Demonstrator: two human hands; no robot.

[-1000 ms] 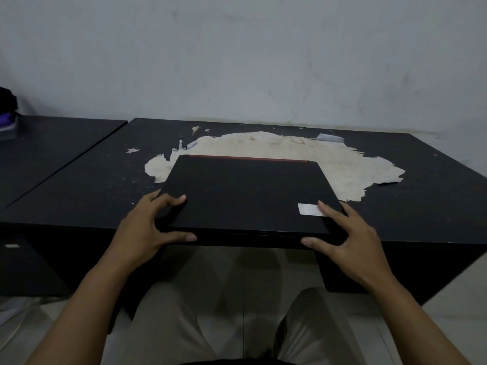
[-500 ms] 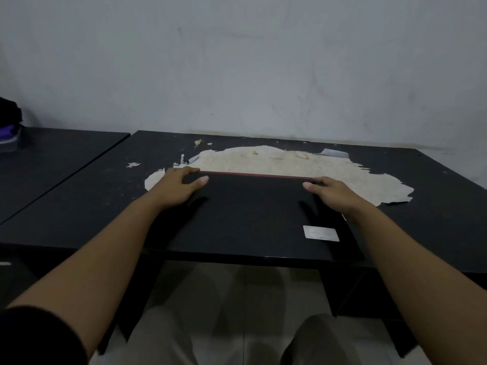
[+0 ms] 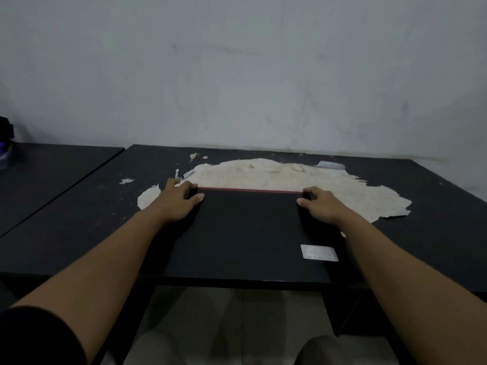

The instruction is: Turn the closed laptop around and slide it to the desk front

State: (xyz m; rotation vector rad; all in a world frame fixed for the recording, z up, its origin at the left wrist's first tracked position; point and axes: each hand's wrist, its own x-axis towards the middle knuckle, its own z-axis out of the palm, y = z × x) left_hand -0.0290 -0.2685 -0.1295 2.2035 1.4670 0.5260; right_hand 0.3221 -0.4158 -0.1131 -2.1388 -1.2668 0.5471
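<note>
The closed black laptop (image 3: 245, 233) lies flat at the front edge of the black desk (image 3: 79, 227), its near edge reaching the desk's front. A thin red strip runs along its far edge and a white sticker sits near its front right corner. My left hand (image 3: 179, 201) grips the far left corner, fingers curled over the back edge. My right hand (image 3: 320, 206) holds the far right corner the same way. Both forearms stretch over the laptop's sides.
A large pale patch (image 3: 290, 180) of peeled surface spreads behind the laptop. A second dark desk (image 3: 47, 169) adjoins on the left, with a dark and purple object (image 3: 5, 146) at its far edge. The wall stands close behind. My knees show below the desk.
Both hands left the laptop's near corners and reached forward to its far corners, where they now grip the back edge. The laptop itself has barely shifted.
</note>
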